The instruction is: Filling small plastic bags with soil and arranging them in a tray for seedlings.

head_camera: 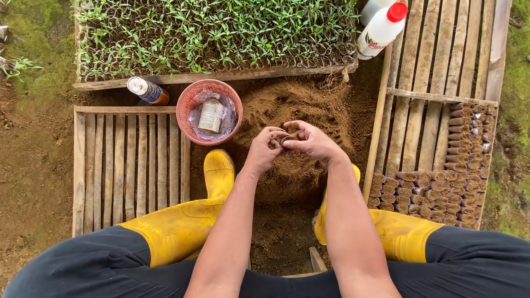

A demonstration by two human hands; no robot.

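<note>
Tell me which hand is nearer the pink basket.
Left. The left hand is over the soil pile just right of the pink basket, at its lower edge. The right hand meets it around a small soil-filled pot, farther from the basket.

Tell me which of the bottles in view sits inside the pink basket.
The small clear bottle with the pale label lies inside the pink basket on plastic wrap. The dark bottle lies outside beside it; the white red-capped bottle is far right.

Single head cam, looks straight down from above the seated person's lap at the soil pile point(298, 110); close range, ground fills frame, no second view.
</note>
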